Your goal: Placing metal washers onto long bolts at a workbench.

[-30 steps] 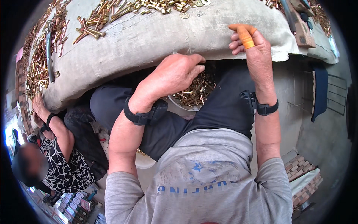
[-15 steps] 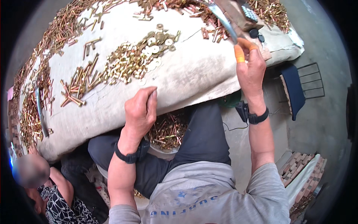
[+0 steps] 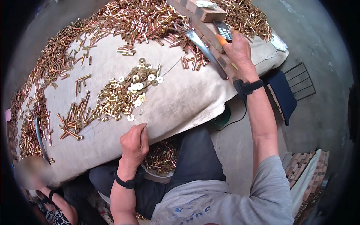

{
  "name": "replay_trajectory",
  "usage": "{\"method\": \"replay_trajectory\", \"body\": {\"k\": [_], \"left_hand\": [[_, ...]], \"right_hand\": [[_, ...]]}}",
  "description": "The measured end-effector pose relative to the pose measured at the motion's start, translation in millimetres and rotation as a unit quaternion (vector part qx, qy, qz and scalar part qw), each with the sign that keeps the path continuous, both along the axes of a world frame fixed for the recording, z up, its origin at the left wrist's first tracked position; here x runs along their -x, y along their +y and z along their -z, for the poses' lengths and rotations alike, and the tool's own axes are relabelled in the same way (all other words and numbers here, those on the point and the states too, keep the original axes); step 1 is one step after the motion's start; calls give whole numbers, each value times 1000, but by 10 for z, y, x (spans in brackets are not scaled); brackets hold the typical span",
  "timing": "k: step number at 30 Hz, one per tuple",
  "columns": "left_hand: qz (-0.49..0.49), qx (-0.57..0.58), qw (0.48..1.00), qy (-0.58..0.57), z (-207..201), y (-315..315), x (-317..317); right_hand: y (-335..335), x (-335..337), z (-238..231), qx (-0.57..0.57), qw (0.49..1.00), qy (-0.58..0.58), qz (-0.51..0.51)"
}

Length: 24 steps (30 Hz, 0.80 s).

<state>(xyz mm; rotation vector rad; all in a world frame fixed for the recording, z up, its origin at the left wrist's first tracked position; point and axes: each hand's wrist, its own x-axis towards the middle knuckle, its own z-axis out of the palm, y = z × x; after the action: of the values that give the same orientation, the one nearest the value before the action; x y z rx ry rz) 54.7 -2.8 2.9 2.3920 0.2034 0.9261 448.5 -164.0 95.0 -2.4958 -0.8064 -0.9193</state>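
Note:
My right hand [image 3: 239, 50], with orange covers on the thumb and one finger, grips a small dark keypad device [image 3: 223, 31] at the table's far right. Beside that hand lies a long curved grey metal strip [image 3: 204, 48]. Closed, with its fingertips pressed together, my left hand [image 3: 134, 141] rests over the near edge of the cloth-covered table [image 3: 180, 101]. Whatever it may hold is hidden. Just beyond it are a loose flat washer [image 3: 130, 117], a heap of short brass-coloured sleeves [image 3: 112, 103], a cluster of washers [image 3: 141, 77] and long bolts [image 3: 75, 120].
Large heaps of bolts [image 3: 142, 18] line the far side. Bricks [image 3: 210, 14] stand near the keypad device. Below the edge is a tub of bolts [image 3: 161, 159]. A blue-seated chair [image 3: 279, 95] stands right; another person [image 3: 62, 206] sits at lower left.
My right hand has left the end of the metal strip and moved farther out onto the keypad device. The view has shifted; my left hand stays closed near the edge.

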Motion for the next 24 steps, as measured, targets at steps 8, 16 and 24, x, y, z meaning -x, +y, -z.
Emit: {"method": "replay_trajectory", "body": {"k": [8, 16, 24], "left_hand": [[-3, -9, 1000, 3, -9, 1, -27], [-9, -18, 1000, 6, -18, -12, -32], [-5, -17, 1000, 13, -19, -13, -33]], "right_hand": [[-20, 24, -93, 51, 998, 38, 6], [44, 46, -110, 53, 996, 61, 36], [15, 79, -81, 12, 999, 37, 3]]}}
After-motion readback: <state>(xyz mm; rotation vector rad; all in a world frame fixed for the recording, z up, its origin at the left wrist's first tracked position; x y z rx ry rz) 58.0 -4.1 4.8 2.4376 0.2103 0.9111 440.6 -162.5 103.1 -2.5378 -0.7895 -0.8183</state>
